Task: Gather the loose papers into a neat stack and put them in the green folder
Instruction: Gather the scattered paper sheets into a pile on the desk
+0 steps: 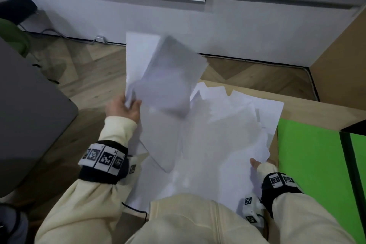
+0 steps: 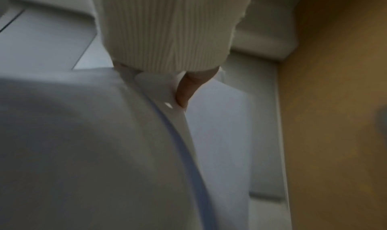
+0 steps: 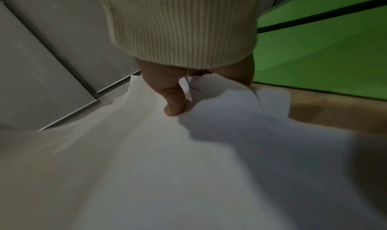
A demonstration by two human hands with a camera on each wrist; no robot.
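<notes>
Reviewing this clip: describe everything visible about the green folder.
The green folder lies flat and open on the wooden table, to the right of the spread papers, apart from them. It is bright green, smooth, with a dark strip running down it like a spine. Its right part is cut off by the frame. No paper is inside yet. The right hand is near its left edge, not touching it.

light: dim, cool indoor | blur: sheets (image 1: 170, 73) I'm lifting smeared by motion, rest of head view fairly sharp | wrist cams: dark, soft, grainy | shadow: my sleeve's falls on paper pile (image 3: 240, 134) just beside my thumb | edges: wide-angle bend
</notes>
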